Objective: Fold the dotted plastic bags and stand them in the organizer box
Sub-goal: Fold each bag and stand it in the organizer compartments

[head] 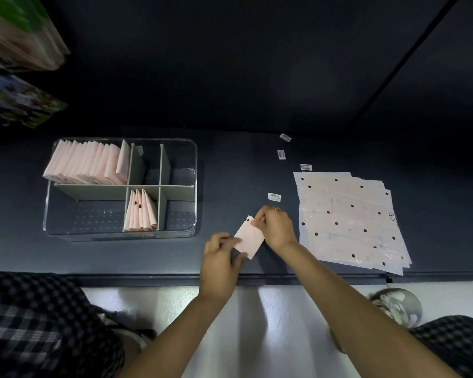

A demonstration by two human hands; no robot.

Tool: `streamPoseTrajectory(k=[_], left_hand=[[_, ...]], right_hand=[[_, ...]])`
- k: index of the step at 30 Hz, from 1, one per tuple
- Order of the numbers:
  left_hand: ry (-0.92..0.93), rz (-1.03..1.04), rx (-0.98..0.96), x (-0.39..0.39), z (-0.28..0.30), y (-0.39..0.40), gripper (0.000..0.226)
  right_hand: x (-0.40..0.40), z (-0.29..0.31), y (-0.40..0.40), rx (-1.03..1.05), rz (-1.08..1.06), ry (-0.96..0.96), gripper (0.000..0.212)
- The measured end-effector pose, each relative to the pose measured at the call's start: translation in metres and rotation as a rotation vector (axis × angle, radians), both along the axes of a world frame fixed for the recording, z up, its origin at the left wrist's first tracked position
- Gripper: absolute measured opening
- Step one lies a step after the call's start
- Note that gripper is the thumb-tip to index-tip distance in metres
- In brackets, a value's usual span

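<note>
A small folded pink dotted bag (250, 238) is held just above the dark table, pinched at its lower left by my left hand (220, 257) and at its upper right corner by my right hand (276, 226). To the right lies a flat stack of unfolded dotted bags (350, 219). On the left stands the clear organizer box (66, 230) with grey dividers. Its back left compartment holds a row of several folded bags (85, 165) standing upright. A few more folded bags (141, 212) stand in the front middle compartment.
Several small white barcode stickers (274, 197) lie on the table between the box and the stack. Blurred packages (19, 102) sit at the far left. The table's front edge (257, 278) runs below my hands, with white floor beneath.
</note>
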State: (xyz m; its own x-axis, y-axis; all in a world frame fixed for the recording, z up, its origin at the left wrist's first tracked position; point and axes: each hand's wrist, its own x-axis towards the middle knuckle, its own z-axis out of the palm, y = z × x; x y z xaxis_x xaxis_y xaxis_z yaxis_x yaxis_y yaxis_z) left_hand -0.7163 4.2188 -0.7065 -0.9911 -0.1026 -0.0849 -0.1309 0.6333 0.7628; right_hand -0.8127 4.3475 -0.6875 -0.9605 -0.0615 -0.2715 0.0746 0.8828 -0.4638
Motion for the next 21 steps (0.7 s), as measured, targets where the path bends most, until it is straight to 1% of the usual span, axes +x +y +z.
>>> streamPoseTrajectory(k=[2,4,6,8,10,12,14,15,17,19,20,21], left_hand=[[-0.102,0.144,0.079,-0.006,0.006,0.002,0.033],[-0.226,0.197,0.129,-0.012,0.011,0.005,0.037],[-0.327,0.208,0.149,-0.018,0.013,0.007,0.038],[-0.385,0.155,0.119,-0.020,0.017,0.008,0.027],[-0.399,0.117,0.082,-0.019,0.022,0.008,0.013],[-0.402,0.105,0.078,-0.018,0.032,0.007,0.005],[-0.356,0.008,-0.042,-0.019,0.045,-0.001,0.006],[-0.312,-0.068,-0.123,-0.021,0.053,-0.008,0.007],[-0.242,-0.252,-0.221,-0.027,0.071,-0.028,0.007],[-0.228,-0.432,-0.197,-0.036,0.087,-0.052,0.004],[-0.230,-0.463,-0.138,-0.040,0.094,-0.064,0.003],[-0.217,-0.431,-0.063,-0.043,0.099,-0.077,0.003]], right_hand=[[0.012,-0.001,0.001,0.033,-0.023,0.017,0.018],[0.025,-0.001,0.001,0.052,-0.050,0.042,0.020],[0.037,0.000,0.002,0.051,-0.075,0.050,0.020],[0.044,0.000,0.003,0.038,-0.085,0.038,0.019],[0.051,0.001,0.004,0.011,-0.097,0.029,0.017],[0.056,0.005,0.007,-0.030,-0.067,0.094,0.019],[0.060,0.010,0.010,-0.016,0.090,0.209,0.033],[0.062,0.015,0.010,-0.007,0.197,0.263,0.034],[0.065,0.026,0.003,0.020,0.369,0.326,0.021],[0.066,0.037,-0.010,0.021,0.423,0.317,0.016],[0.066,0.042,-0.018,-0.006,0.395,0.289,0.015],[0.065,0.047,-0.026,-0.050,0.337,0.248,0.013]])
